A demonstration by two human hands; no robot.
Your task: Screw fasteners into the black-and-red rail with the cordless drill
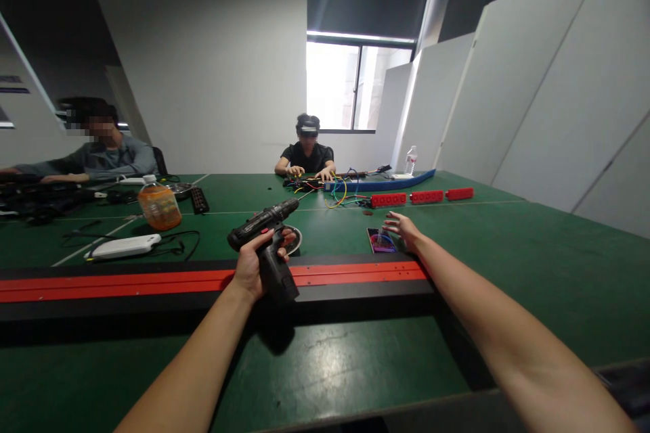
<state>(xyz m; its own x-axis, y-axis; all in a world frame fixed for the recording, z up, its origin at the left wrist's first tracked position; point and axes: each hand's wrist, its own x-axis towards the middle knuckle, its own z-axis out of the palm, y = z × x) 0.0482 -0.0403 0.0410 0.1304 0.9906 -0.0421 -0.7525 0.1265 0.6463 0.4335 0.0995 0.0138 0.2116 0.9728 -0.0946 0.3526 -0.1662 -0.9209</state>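
My left hand [252,265] is wrapped round the handle of a black cordless drill [277,264], held above a long red and black rail [355,275]. The drill's chuck points away and to the right. Behind the drill, a round metal dish [295,243] is partly hidden. My right hand [402,229] reaches over the right edge of a small tray [376,241] with purple and blue contents, its fingers apart. A small clear item shows near its fingertips, too small to name. The right forearm passes over the rail's right end.
An orange-filled bottle [160,204] and a white power adapter [124,247] with a cable lie left on the green table [345,365]. Red blocks [426,197], a blue strip [396,185] and wires are farther back. Two people sit beyond, one handling wires.
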